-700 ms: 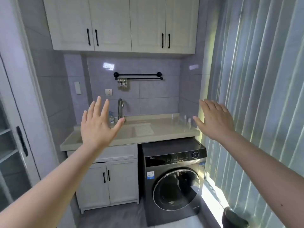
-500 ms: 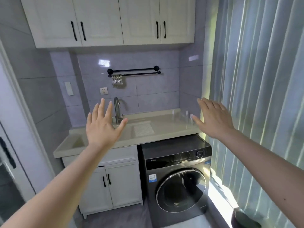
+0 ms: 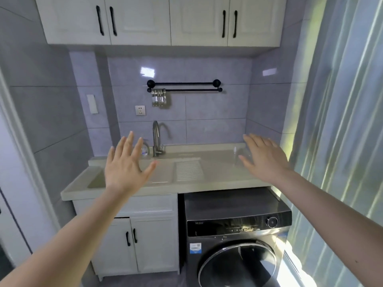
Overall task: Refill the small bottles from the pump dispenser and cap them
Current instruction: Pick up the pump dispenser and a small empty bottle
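Both hands, left hand (image 3: 126,164) and right hand (image 3: 263,157), are raised with fingers spread wide, holding nothing, in front of the tabletop (image 3: 217,179) beside the faucet (image 3: 155,139).

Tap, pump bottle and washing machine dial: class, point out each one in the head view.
Tap (image 3: 155,133), head view: on the upright steel neck.
Pump bottle (image 3: 145,150), head view: on the labelled body showing beside the left hand's fingers.
Washing machine dial (image 3: 272,222), head view: on the round knob's face.
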The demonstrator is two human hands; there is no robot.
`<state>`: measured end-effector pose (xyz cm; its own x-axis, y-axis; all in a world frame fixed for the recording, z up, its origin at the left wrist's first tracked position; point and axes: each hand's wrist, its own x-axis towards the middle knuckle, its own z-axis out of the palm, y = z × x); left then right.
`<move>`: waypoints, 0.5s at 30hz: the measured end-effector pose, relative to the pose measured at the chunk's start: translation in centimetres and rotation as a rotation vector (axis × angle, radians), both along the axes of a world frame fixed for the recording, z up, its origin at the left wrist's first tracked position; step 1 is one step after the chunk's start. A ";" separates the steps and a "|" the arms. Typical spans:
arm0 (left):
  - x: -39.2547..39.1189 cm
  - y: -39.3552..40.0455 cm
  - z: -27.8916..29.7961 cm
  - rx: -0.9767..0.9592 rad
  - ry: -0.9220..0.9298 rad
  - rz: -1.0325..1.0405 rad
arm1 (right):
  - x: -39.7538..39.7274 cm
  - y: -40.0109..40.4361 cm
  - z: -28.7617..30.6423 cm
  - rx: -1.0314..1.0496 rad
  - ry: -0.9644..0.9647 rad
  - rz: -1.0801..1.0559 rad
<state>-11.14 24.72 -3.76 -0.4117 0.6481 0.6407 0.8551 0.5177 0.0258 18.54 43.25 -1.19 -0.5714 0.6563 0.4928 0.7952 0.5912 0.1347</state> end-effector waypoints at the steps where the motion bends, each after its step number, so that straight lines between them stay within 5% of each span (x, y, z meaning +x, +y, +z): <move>1: -0.8 1.0 0.0 -0.004 -0.003 0.003 | -0.9 1.1 -0.1 0.000 0.002 0.005; 15: -17.8 9.9 -4.8 0.046 -0.155 -0.088 | -17.9 13.1 -0.7 -0.161 -0.028 0.094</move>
<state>-28.91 34.63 -8.58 -0.4509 0.6574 0.6038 0.8809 0.4367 0.1824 0.69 56.32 -1.89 -0.6463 0.6681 0.3688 0.7324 0.6787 0.0540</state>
